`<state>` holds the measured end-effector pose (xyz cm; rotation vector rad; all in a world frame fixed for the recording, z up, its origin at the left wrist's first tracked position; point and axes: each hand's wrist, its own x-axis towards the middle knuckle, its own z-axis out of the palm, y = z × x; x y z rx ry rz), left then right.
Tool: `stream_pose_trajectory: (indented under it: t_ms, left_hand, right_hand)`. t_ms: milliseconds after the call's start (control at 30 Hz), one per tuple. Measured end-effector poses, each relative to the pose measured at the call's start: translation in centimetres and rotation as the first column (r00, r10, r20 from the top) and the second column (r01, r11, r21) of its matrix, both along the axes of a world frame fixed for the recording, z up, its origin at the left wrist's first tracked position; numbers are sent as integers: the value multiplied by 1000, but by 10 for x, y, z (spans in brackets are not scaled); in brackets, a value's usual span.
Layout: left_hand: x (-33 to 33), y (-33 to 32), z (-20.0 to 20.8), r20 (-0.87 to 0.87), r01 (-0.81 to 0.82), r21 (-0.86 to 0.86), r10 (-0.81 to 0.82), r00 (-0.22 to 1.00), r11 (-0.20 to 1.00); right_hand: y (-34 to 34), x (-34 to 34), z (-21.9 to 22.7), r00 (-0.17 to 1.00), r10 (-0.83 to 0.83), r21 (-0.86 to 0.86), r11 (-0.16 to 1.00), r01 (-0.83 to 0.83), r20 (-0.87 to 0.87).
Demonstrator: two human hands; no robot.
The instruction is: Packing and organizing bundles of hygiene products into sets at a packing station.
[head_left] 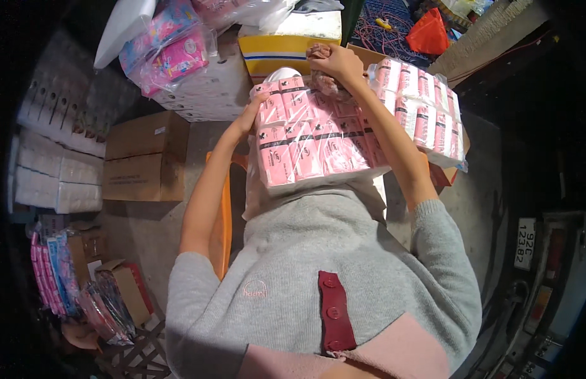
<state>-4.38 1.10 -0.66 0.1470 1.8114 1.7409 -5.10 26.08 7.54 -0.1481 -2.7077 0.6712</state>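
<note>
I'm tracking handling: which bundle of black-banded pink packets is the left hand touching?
The pink plastic-wrapped block at centre, left hand on its corner; the other bundle lies right of the right forearm.

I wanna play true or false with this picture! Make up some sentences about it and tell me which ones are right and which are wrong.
1. The left hand touches a bundle of pink packs. True.
2. The right hand is empty. False: it holds a brown crumpled thing, though I can't tell exactly what that is.
3. A cardboard box stands on the left side of the picture. True.
4. The sweater is bright green. False: it is grey.
5. The red bag is near the bottom of the picture. False: it is near the top, to the right of the middle.
</note>
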Motion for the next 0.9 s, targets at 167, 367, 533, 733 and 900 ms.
stream_pose_trajectory:
  t_ms: [167,367,533,733,900]
  left_hand:
    - [5,-4,0,-28,-37,14,37,999,999]
    - [6,-3,2,44,14,142,-20,999,990]
    - [9,-4,6,-12,-5,142,6,1000,990]
    - [13,1,17,40,-12,124,7,999,992]
    - [-6,-15,-10,56,14,63,-17,998,998]
  right_hand:
    - [-14,52,-7,920,222,48,975,-219,-322]
    - [-27,167,18,950,295,-132,943,-306,-101]
    - [-34,217,28,911,396,-14,916,-400,-116]
    - [-44,179,9,916,358,8,932,-363,-179]
    - [-58,134,9,921,320,-47,940,-338,-221]
